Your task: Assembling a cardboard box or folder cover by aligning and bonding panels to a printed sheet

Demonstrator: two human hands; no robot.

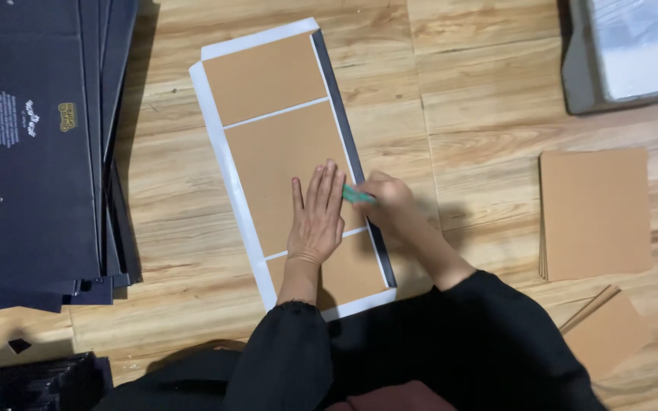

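Wooden floor (481, 91), centre: one white sheet (218, 144) bearing three brown cardboard panels (276, 164) in a row, a dark strip (344, 122) along its right edge. Left hand (317, 215) lies flat, fingers straight and together, on the middle panel; right hand (387, 202) is closed around a small green tool (356, 195) at the dark strip. Left edge: stack of black printed sheets (32, 144); right: stack of brown cardboard pieces (594, 213), a grey tray (626, 53) at the far right corner.

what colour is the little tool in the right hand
Green, a teal shade: the small tool pokes out of the right hand against the brown board; head view shows it.
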